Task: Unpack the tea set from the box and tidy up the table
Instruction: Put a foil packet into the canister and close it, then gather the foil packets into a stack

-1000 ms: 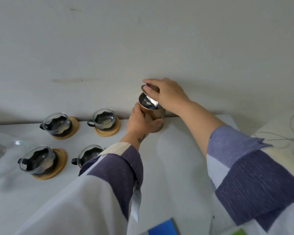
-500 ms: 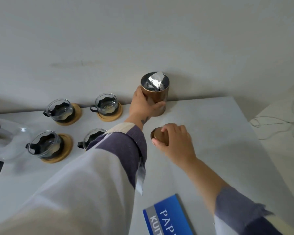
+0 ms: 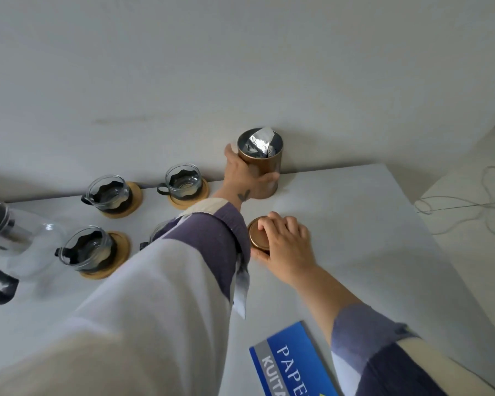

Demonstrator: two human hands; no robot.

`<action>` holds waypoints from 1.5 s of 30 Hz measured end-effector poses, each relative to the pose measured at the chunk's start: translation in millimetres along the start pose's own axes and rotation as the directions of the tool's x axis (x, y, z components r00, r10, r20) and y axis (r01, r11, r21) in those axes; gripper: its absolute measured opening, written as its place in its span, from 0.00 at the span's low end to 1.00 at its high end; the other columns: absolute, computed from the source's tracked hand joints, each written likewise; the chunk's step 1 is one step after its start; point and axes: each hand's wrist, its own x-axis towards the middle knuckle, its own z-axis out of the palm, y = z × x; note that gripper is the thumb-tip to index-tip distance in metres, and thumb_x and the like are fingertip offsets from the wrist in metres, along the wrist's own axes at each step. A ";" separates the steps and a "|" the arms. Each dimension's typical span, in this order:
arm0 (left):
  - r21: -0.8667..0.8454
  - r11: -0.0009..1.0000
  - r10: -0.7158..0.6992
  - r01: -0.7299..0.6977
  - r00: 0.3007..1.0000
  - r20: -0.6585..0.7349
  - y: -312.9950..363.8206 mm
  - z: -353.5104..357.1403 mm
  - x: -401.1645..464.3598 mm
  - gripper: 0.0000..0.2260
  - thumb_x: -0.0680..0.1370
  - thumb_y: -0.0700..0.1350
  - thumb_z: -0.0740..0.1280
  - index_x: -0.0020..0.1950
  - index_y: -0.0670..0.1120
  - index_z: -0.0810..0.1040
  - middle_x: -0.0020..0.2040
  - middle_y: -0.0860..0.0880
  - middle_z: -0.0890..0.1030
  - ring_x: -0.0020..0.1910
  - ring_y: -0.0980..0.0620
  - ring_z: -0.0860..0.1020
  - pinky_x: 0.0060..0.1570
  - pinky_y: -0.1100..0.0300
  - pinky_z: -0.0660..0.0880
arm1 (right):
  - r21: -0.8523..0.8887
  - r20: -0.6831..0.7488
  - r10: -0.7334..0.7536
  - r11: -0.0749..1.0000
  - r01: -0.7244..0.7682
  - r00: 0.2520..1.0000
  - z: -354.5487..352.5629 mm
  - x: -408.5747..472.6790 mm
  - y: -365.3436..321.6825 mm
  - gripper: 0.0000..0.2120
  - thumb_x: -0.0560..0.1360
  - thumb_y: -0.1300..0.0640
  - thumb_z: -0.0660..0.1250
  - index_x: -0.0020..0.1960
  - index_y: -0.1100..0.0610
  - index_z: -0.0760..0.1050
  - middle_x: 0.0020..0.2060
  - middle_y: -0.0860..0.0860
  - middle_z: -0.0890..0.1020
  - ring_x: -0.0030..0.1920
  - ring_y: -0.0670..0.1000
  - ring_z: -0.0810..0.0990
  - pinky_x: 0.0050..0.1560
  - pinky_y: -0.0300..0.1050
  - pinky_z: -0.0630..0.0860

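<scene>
Table (image 3: pixel 355 238): white, set against the wall.
Teapot (image 3: pixel 15 247): glass, at the far left edge, black handle toward me.
Box (image 3: pixel 295 364): blue, flat at the near edge.
Cups (image 3: pixel 110 192): four glass ones on wooden coasters, left of my arms — one mostly hidden by my sleeve.
Canister (image 3: pixel 265 167): copper, upright at the far wall, open, foil bag (image 3: pixel 262 144) sticking out.
My left hand (image 3: pixel 245 174): fingers wrapped round the canister.
Lid (image 3: pixel 257 232): copper, on the table — just near of the canister.
My right hand (image 3: pixel 286 241): fingers curled over the lid, gripping its rim.
</scene>
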 end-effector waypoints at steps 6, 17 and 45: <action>0.103 0.993 0.060 -0.060 0.998 -0.004 11.6 -47.2 -47.3 0.47 0.70 0.48 0.75 0.76 0.40 0.46 0.76 0.45 0.59 0.73 0.46 0.61 0.71 0.53 0.62 | 0.080 0.178 0.062 0.994 -0.077 0.982 -40.6 -11.0 -14.1 0.27 0.73 0.34 0.60 0.67 0.47 0.65 0.74 0.51 0.57 0.70 0.57 0.58 0.66 0.54 0.57; 0.345 0.933 0.106 -0.104 0.994 0.012 -94.5 -160.5 -240.3 0.28 0.77 0.47 0.67 0.73 0.44 0.60 0.69 0.46 0.71 0.67 0.47 0.69 0.64 0.55 0.66 | 0.154 0.363 0.095 0.975 -0.161 0.927 -59.5 -139.0 -116.1 0.24 0.78 0.39 0.55 0.70 0.48 0.67 0.69 0.52 0.67 0.70 0.57 0.60 0.66 0.54 0.62; 0.695 0.712 -0.199 0.094 0.977 0.072 -260.3 -190.3 -461.1 0.28 0.79 0.61 0.55 0.76 0.60 0.48 0.78 0.56 0.46 0.77 0.48 0.45 0.72 0.46 0.54 | 0.511 0.498 0.444 0.544 -0.665 0.745 -14.8 -267.3 -291.9 0.32 0.64 0.43 0.76 0.60 0.60 0.73 0.54 0.55 0.81 0.55 0.58 0.81 0.54 0.49 0.78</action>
